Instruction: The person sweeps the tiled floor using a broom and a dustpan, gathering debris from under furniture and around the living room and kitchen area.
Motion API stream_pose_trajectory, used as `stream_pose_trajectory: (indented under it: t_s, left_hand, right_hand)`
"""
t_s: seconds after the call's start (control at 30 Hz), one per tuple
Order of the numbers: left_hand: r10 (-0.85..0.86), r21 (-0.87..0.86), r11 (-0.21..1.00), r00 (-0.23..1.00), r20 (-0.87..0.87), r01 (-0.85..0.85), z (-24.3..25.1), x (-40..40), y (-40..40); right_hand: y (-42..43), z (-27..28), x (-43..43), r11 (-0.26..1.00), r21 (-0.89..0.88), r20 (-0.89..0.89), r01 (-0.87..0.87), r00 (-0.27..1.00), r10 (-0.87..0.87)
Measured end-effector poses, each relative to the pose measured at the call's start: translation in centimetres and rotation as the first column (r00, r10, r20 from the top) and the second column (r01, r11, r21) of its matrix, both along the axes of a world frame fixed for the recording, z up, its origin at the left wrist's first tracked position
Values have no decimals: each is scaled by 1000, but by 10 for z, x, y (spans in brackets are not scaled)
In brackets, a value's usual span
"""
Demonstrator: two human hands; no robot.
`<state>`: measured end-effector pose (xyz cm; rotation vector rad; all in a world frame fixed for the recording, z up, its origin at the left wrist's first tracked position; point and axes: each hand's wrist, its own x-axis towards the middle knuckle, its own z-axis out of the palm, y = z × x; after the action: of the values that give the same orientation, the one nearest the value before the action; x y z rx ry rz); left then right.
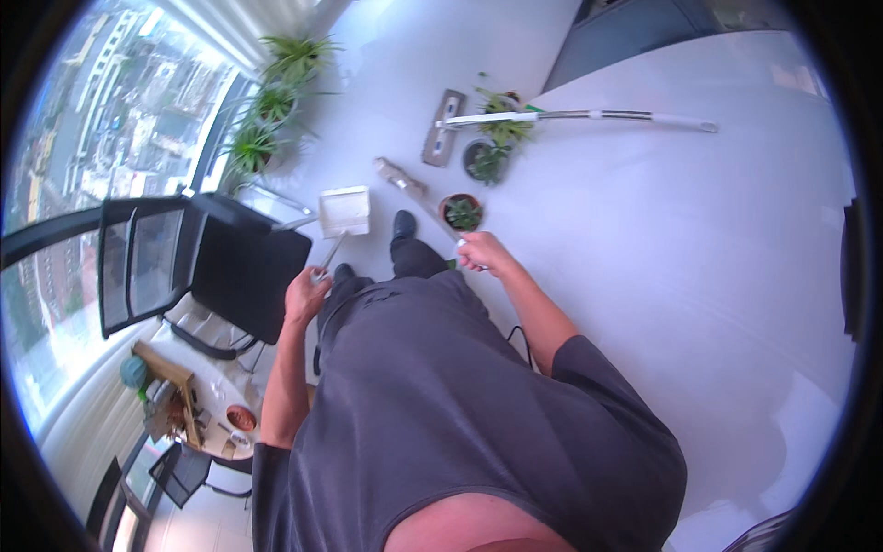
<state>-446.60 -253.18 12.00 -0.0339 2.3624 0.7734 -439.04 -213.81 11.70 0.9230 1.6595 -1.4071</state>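
My left hand (pixel 308 293) is closed around the handle of a long-handled dustpan (pixel 345 210), whose white pan rests on the floor ahead of my feet. In my right hand (pixel 484 252) is the stick of a broom (pixel 400 176); its pale head points away from me, to the right of the pan. A potted succulent-like plant (pixel 461 212) in a terracotta pot stands right beside the broom stick, just beyond my right hand. Whether the broom head touches the floor I cannot tell.
A flat mop (pixel 443 127) leans with its pole over potted plants (pixel 487 162). Several spider plants (pixel 272 103) line the window. At left stands a black mesh chair (pixel 252 265); behind it a table (pixel 214 386) bears a reddish bowl (pixel 241 417). A black cable (pixel 522 332) shows by my right side.
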Motion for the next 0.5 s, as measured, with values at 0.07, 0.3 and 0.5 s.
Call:
stream_pose_trajectory:
  t_s: [0.07,0.3,0.5]
  left_hand:
    - [15,2,1000,999,-34,-15,-5,1,5]
    - [159,-5,987,978,135,-160,17,-23,36]
    - [169,62,981,969,180,-182,19,-27,46]
  right_hand:
    - [9,-11,-9,1000,-2,16,-30,999,30]
    - [28,-23,-21,998,-58,50,27,998,-25]
    - [23,-30,-27,962,-218,80,163,986,-149]
